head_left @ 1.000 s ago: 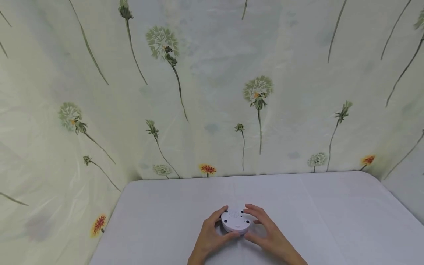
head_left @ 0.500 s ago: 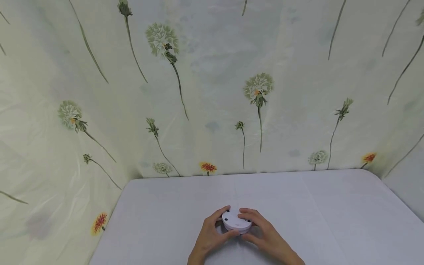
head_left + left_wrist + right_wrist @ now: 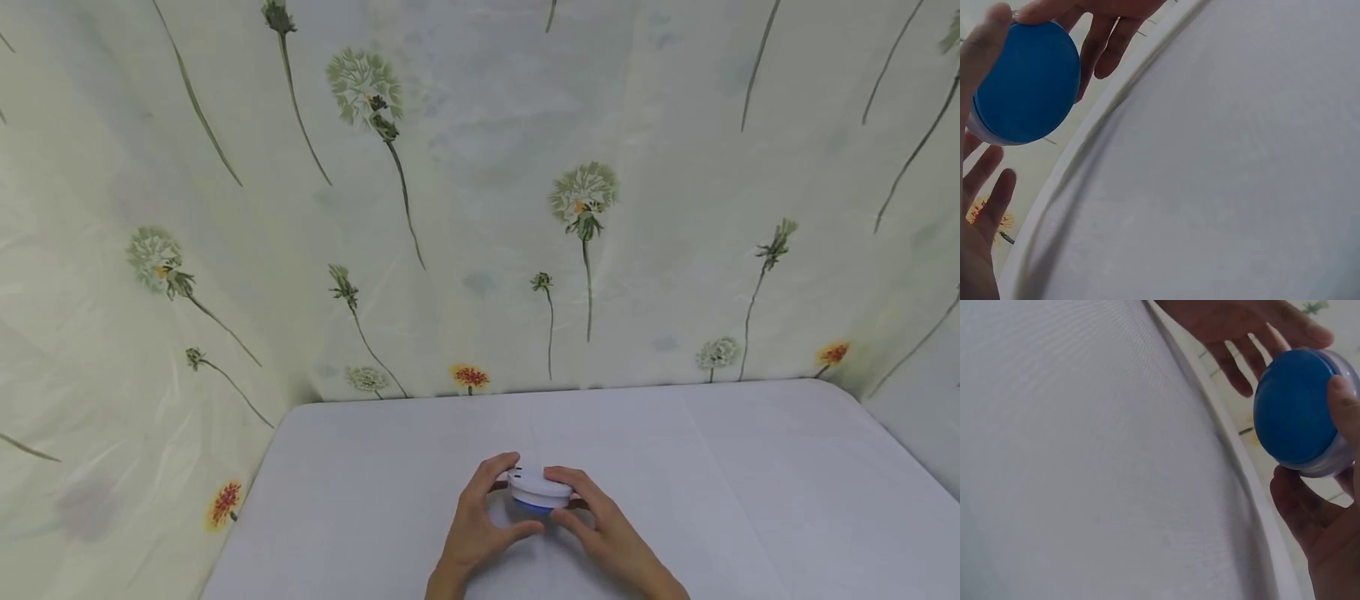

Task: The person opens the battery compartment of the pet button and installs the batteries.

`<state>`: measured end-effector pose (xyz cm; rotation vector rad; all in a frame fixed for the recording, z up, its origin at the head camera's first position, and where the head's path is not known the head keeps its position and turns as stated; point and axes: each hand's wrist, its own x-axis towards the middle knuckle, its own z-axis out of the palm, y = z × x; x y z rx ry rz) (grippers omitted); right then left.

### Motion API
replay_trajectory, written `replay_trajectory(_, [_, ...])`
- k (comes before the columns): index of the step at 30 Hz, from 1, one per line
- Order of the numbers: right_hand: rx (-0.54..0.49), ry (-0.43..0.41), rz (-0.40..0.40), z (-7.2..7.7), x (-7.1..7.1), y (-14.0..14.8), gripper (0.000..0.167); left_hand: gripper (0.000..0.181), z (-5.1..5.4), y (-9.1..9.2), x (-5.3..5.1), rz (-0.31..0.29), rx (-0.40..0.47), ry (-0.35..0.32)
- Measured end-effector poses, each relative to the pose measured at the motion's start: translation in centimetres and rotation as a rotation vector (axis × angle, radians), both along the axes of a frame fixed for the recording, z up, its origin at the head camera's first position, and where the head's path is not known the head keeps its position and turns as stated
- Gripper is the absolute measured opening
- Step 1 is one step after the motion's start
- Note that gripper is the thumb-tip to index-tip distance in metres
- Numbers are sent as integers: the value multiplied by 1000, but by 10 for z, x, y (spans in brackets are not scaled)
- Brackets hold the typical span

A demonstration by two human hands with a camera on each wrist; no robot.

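A round white device (image 3: 542, 485) with a blue face is held up between both hands, tilted over the table. Small dark spots mark its white side in the head view. Its blue face (image 3: 1029, 84) fills the upper left of the left wrist view. My left hand (image 3: 477, 523) grips the device's left edge, fingertips at the far side and thumb near the lower rim. From the right, my right hand (image 3: 606, 523) holds it with a finger over the white side. The right thumb (image 3: 1344, 403) lies against the blue face's rim in the right wrist view.
The table (image 3: 390, 467) is covered with a white cloth and has rounded far corners. Behind it and to the left hangs a pale curtain (image 3: 480, 208) printed with dandelions and orange flowers.
Fingers of my right hand have closed in on the device. It has risen slightly and tilted, turning its dark-footed white side away and bringing the blue face into view.
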<state>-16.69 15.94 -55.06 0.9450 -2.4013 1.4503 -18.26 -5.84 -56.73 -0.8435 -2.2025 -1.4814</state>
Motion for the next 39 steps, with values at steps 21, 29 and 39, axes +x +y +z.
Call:
replay_trajectory(21, [1, -64, -5, -4, 5, 2, 46, 56, 33, 2, 19, -30, 20, 89])
replay_trajectory(29, [22, -61, -54, -2, 5, 9, 57, 53, 31, 1, 19, -39, 62, -25])
replay_trajectory(39, [26, -25, -69, 2, -2, 11, 61, 53, 27, 3, 14, -1, 72, -91])
